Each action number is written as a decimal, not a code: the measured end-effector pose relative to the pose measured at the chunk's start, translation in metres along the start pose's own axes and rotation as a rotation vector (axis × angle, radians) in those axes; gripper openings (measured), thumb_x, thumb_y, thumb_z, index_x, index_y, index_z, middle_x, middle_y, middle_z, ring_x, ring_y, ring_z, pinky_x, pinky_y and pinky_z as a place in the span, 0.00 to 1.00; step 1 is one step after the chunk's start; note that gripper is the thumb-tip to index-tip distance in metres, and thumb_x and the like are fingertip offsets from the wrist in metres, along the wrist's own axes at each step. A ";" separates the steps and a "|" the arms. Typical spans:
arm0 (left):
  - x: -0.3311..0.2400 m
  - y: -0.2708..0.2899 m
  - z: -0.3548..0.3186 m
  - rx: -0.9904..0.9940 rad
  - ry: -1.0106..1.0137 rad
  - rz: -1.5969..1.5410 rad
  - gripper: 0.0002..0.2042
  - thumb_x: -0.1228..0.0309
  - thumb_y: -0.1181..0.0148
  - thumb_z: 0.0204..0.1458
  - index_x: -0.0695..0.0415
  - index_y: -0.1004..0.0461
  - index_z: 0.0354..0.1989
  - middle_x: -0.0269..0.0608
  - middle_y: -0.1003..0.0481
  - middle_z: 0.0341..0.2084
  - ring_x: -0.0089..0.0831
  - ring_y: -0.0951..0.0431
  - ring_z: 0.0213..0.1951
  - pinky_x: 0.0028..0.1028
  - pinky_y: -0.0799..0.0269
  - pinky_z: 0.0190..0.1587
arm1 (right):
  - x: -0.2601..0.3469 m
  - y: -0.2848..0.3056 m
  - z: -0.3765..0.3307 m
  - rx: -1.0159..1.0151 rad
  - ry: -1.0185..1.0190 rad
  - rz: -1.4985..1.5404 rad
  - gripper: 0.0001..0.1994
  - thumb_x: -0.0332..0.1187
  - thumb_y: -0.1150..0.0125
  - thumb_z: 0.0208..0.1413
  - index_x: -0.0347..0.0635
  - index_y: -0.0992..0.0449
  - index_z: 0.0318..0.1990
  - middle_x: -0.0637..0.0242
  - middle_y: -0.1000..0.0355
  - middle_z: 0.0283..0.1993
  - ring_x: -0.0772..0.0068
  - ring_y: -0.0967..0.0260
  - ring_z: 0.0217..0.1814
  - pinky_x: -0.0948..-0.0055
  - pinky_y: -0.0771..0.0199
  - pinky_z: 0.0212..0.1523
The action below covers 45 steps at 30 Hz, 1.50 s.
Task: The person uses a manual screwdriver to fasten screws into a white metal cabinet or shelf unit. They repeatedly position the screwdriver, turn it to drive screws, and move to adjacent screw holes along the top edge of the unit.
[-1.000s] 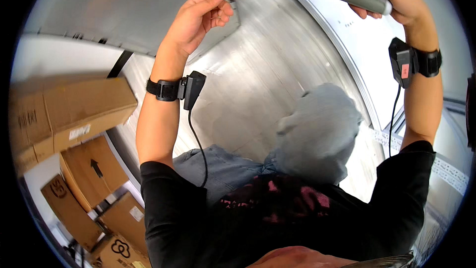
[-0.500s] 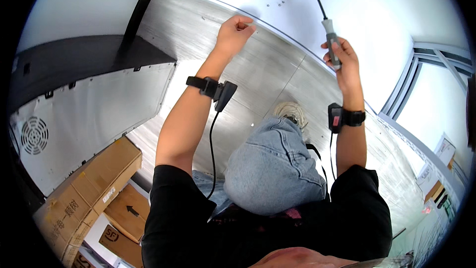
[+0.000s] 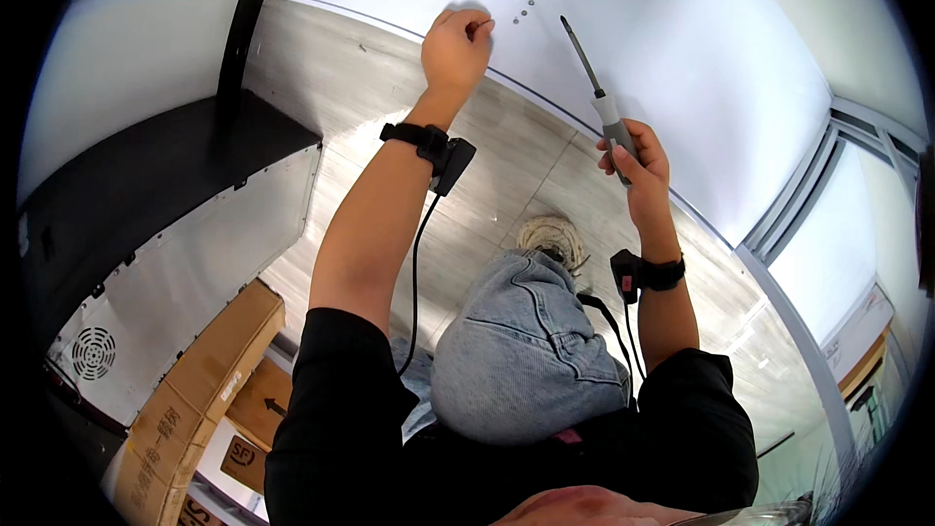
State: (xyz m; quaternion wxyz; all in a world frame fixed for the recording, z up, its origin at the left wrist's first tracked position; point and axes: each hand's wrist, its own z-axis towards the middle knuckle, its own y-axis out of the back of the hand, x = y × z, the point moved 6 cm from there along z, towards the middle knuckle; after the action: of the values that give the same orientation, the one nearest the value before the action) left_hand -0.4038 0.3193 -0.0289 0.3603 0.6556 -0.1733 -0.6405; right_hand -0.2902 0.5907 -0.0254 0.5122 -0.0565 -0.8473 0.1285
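Note:
My right hand (image 3: 638, 164) is closed around the grey handle of a screwdriver (image 3: 612, 125). Its dark shaft points up and to the left over a white tabletop (image 3: 672, 49), with the tip apart from my left hand. At the table's near edge, my left hand (image 3: 458, 47) has its thumb and forefinger pinched together. Whatever they hold, if anything, is too small or hidden to make out. Just right of those fingertips lies a slanting row of several small metal pieces (image 3: 524, 13), apparently screws.
A large metal cabinet panel (image 3: 209, 234) with a round vent stands at the left. Below it are cardboard boxes (image 3: 200, 399). My knee in jeans (image 3: 526, 351) is beneath the table edge, above a wood-look floor (image 3: 506, 151). Thin cables hang from both wrist straps.
My left hand has moved up onto the table edge, and a lone small piece near its fingertips no longer shows. The screwdriver has come lower and left, tilting more leftward.

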 end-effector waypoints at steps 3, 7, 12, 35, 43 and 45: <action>0.007 0.001 -0.004 0.033 0.203 -0.227 0.05 0.72 0.37 0.47 0.61 0.22 0.29 0.36 0.25 0.26 0.25 0.26 0.27 0.25 0.30 0.29 | 0.003 -0.010 0.002 0.049 0.004 -0.062 0.20 0.26 0.44 0.53 0.37 0.35 0.54 0.62 0.28 0.38 0.78 0.33 0.33 0.79 0.33 0.34; 0.038 0.017 -0.036 0.121 0.679 -0.995 0.06 0.71 0.41 0.53 0.61 0.26 0.36 0.35 0.25 0.31 0.23 0.26 0.31 0.22 0.30 0.34 | 0.014 -0.048 0.004 0.209 -0.023 -0.229 0.22 0.25 0.42 0.51 0.40 0.34 0.56 0.64 0.28 0.38 0.79 0.33 0.34 0.80 0.32 0.36; 0.073 0.066 -0.096 0.041 0.859 -1.511 0.07 0.70 0.47 0.57 0.60 0.29 0.38 0.38 0.24 0.34 0.30 0.24 0.38 0.27 0.26 0.42 | 0.001 -0.105 0.009 0.398 -0.033 -0.327 0.21 0.24 0.41 0.49 0.40 0.31 0.54 0.66 0.28 0.40 0.80 0.32 0.39 0.81 0.33 0.40; 0.185 0.181 -0.256 -0.599 0.868 -1.679 0.07 0.73 0.55 0.60 0.62 0.32 0.40 0.42 0.28 0.35 0.30 0.25 0.39 0.26 0.23 0.43 | -0.071 -0.277 -0.025 0.881 0.038 -0.759 0.18 0.26 0.40 0.48 0.41 0.27 0.50 0.68 0.28 0.35 0.79 0.33 0.33 0.79 0.34 0.34; 0.249 0.169 -0.266 -0.620 1.029 -1.552 0.08 0.72 0.56 0.61 0.61 0.32 0.41 0.40 0.28 0.33 0.28 0.26 0.36 0.26 0.23 0.41 | -0.115 -0.307 -0.017 0.853 0.062 -1.012 0.19 0.30 0.38 0.47 0.40 0.31 0.48 0.57 0.25 0.38 0.63 0.27 0.37 0.69 0.30 0.37; 0.262 0.172 -0.266 -0.625 1.065 -1.517 0.08 0.71 0.56 0.61 0.61 0.32 0.43 0.41 0.28 0.35 0.30 0.25 0.37 0.26 0.23 0.40 | -0.147 -0.304 -0.011 0.846 0.024 -0.998 0.20 0.32 0.37 0.47 0.40 0.32 0.48 0.57 0.25 0.38 0.63 0.27 0.37 0.69 0.30 0.38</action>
State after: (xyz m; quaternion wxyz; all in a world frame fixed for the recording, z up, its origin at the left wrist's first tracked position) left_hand -0.0757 0.0884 -0.1181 0.0414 0.6714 0.6574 -0.3396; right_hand -0.2002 0.2668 -0.0624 0.4979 0.5486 -0.6422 0.1968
